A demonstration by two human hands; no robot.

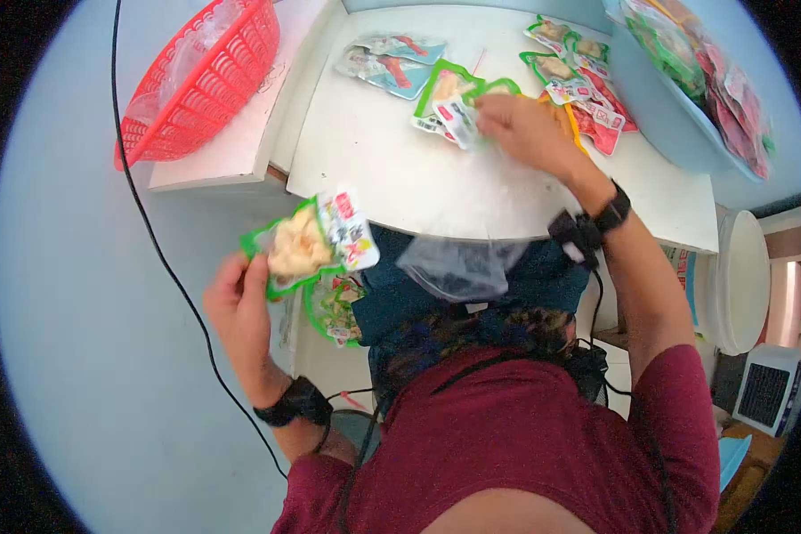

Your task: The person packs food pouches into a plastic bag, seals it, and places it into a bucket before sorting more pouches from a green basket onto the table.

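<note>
At far left, a red basket (227, 84) with clear plastic inside. Nearer, at left, a green-edged packet (301, 245) with pale contents, pinched at its left edge between thumb and fingers of the left hand (242, 307), held up just off the near edge of the white table (365, 173). Below that packet, a green basket (311, 307) with mixed contents. On the far left of the tabletop, bluish packets (392, 76) lying overlapped.

At the middle near edge, a clear plastic bag (463, 267) hanging over the lap; impossible to tell, through the blur, whether caught in the right hand. Farther in, more green-edged packets (438, 93) lying under or beside the right hand (529, 133), with its fingers drawn narrow; cannot tell whether closed on one.

At far right, green and red packets (601, 116) grouped beside a packet-filled blue tub (654, 102).

Judged from this: sorting through packets one by one, apparently. For the next move, called for: a firm edge pinch on a single packet, without dragging neighbors along.
</note>
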